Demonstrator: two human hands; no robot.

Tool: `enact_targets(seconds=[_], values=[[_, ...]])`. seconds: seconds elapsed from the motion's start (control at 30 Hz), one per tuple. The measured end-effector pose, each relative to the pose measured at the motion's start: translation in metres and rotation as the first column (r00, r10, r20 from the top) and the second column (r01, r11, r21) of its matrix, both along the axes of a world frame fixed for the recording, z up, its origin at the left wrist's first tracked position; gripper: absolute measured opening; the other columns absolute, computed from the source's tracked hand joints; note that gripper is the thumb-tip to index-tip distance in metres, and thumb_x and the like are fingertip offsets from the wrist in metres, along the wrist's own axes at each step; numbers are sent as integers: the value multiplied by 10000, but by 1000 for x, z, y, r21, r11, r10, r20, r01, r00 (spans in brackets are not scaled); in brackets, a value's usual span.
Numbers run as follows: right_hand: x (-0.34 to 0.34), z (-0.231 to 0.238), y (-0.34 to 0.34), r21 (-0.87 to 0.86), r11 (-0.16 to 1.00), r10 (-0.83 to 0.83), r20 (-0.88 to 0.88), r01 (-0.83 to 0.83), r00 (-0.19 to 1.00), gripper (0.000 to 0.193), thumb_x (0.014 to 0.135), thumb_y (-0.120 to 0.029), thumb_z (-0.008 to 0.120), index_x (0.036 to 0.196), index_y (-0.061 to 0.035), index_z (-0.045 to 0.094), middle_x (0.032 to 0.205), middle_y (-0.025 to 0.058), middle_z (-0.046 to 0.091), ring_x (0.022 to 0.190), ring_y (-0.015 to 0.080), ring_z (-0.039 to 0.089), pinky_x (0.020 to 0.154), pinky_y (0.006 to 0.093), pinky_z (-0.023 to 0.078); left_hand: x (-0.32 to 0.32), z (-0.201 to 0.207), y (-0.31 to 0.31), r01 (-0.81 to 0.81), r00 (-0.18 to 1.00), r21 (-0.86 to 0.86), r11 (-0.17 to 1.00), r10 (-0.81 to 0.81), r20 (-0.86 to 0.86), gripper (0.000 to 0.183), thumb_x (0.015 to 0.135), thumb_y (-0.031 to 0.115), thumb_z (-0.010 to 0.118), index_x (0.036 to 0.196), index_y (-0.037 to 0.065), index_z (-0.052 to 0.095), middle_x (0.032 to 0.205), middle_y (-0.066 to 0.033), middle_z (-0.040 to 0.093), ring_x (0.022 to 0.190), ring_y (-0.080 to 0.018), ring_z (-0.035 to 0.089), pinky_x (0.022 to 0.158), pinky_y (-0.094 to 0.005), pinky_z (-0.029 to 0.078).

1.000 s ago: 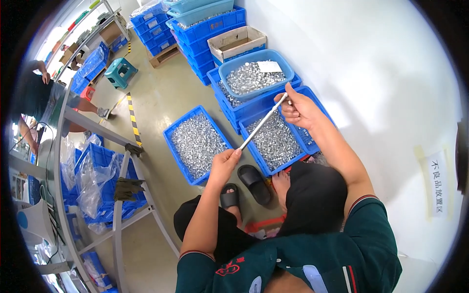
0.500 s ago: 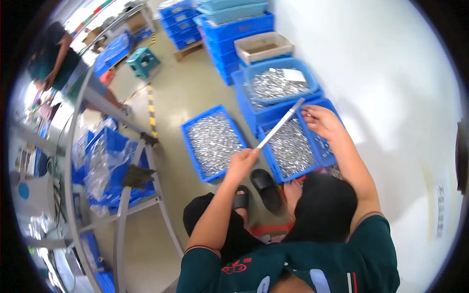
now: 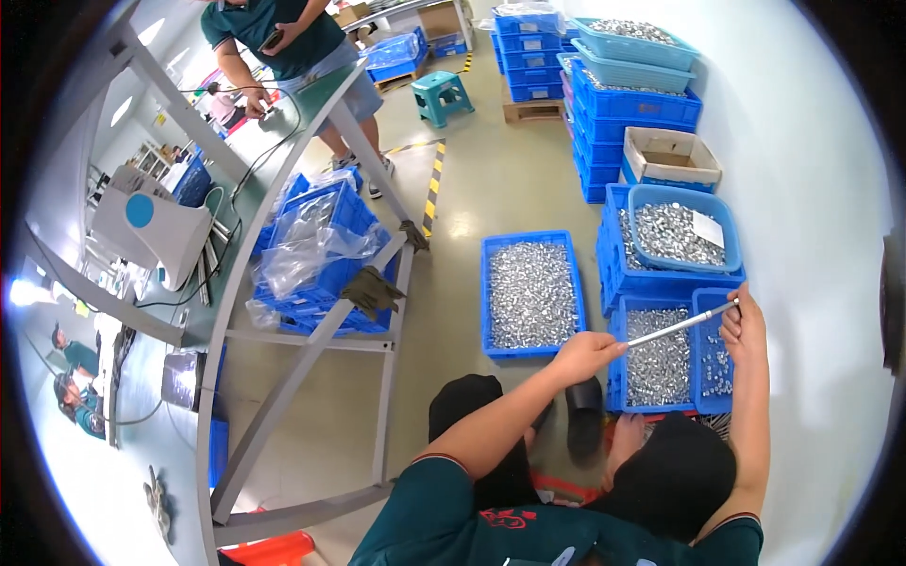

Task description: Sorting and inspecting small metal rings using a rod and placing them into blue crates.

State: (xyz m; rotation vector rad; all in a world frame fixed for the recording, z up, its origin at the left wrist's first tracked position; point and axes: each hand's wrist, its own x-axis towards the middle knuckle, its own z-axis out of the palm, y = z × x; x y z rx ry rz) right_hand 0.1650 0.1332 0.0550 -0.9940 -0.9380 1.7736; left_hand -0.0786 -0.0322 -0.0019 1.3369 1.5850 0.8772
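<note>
1. Fingers of the left hand [image 3: 590, 357] are closing around the near end of a slim silvery rod [image 3: 675, 328], the thumb lying along it.
2. The right hand [image 3: 744, 325] is pinching the rod's far end between thumb and fingers, the other fingers curling in below.
3. Between the two hands the rod is slanting upward to the right, hanging above a blue crate [image 3: 617, 377] and a narrow blue bin [image 3: 713, 340] beside it.
4. Small metal parts [image 3: 658, 368] are filling the crate, while fewer pieces are lying scattered in the narrow bin.
5. To the left, a blue tray [image 3: 528, 352] full of similar parts is resting on the floor.
6. Beyond the crate, a light-blue basin [image 3: 684, 267] is holding more parts, with a white paper [image 3: 708, 229] lying on top.
7. At the upper left, a co-worker [image 3: 293, 38] is standing by a green-topped bench [image 3: 321, 94], one hand reaching down to it; a teal stool [image 3: 442, 97] is standing farther back.
</note>
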Motion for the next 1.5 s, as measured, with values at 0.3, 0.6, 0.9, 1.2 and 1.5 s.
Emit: enact_targets(seconds=[0.3, 0.6, 0.9, 1.2, 1.5], values=[[13, -7, 1, -174, 962, 159, -277, -213, 948, 292, 877, -359, 512, 761, -92, 526, 478, -41, 335, 335, 29, 259, 277, 159, 194, -5, -2, -7, 29, 999, 44, 999, -30, 18, 390, 854, 372, 527, 717, 7, 544, 527, -58, 421, 513, -125, 385, 490, -320, 351], [-2, 2, -11, -38, 990, 137, 48, -136, 989, 306, 880, -360, 511, 763, -77, 524, 480, -42, 337, 336, 27, 253, 282, 168, 181, -4, -8, -15, -20, 999, 81, 997, 24, -41, 374, 850, 371, 524, 747, 13, 556, 548, -103, 452, 507, -182, 407, 512, -345, 364], [-12, 16, -10, 137, 990, 4, 82, -15, 997, 322, 889, -368, 490, 763, -72, 501, 481, -50, 289, 339, 23, 237, 289, 173, 174, 12, -14, -1, -14, 999, 75, 997, 11, 42, 427, 850, 406, 512, 687, 13, 545, 564, -116, 492, 517, -228, 475, 518, -344, 390], [-27, 19, -29, 207, 968, 139, 44, -145, 989, 235, 907, -244, 480, 963, -19, 518, 524, -56, 272, 405, 18, 259, 352, 149, 217, 8, -1, -20, 99, 787, -165, 981, 24, 616, 397, 860, 420, 511, 635, 94, 485, 521, 47, 366, 439, -50, 294, 383, -219, 209], [10, -32, -2, -239, 909, 285, -237, -340, 929, 205, 897, -219, 488, 995, -43, 528, 591, -10, 409, 446, 65, 360, 347, 183, 299, 17, -24, 8, -135, 956, -25, 990, 137, 261, 379, 824, 380, 568, 711, 20, 605, 601, -7, 521, 573, -87, 449, 509, -264, 390]])
